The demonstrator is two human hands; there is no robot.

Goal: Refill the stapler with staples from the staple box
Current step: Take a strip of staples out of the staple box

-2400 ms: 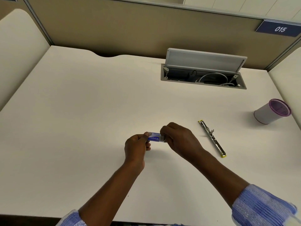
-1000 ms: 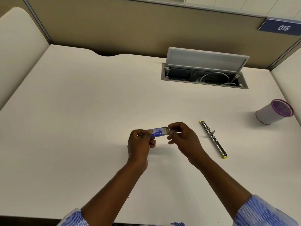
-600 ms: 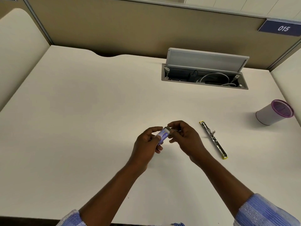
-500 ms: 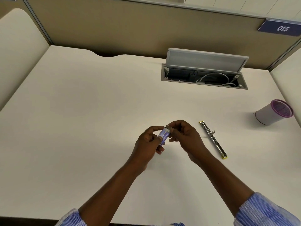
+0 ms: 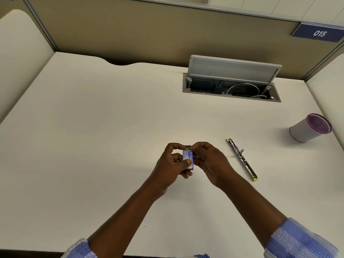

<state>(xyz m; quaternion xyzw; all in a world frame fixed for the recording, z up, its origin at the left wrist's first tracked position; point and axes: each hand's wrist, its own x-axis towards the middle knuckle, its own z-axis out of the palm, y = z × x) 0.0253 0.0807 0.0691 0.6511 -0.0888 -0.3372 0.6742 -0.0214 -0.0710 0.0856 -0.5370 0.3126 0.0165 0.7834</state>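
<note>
Above the desk point(image 5: 93, 127), both hands' fingers point(image 5: 172, 146) now hold the staple box point(image 5: 188, 159) turned upright, flap open.

A single view is given, taken from a wide-angle camera worn on the head. The scene is looked down on steeply and forward, across a cream, matt tabletop point(image 5: 93, 127) toward a tan partition wall point(image 5: 149, 34) at the far edge. The near edge of the tabletop is cut off at the bottom of the frame. The two bare hands are seen close below the lens, near the centre, with the forearms entering from the lower edge. Straight lines are bent toward the corners by the lens.
</note>
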